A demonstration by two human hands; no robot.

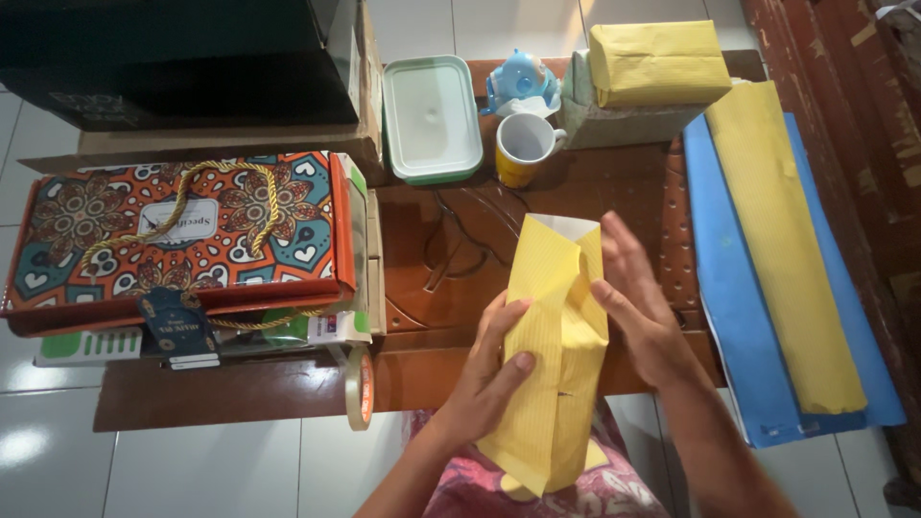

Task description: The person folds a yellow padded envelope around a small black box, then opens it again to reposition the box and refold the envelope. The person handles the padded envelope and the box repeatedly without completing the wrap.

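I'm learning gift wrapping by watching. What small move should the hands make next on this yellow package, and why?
Probably press the right hand flat against the yellow-wrapped package: the left hand already grips its side, the right is open alongside, and the top paper flap stands loose.

On the brown wooden bench, a patterned orange gift bag with a gold rope handle lies flat at nine o'clock. A pale green lidded container sits at twelve, a yellow mug just beside it and a small blue toy behind. A yellow-wrapped box rests at one o'clock. Blue paper under a yellow roll lies at three. A tape roll hangs at seven.
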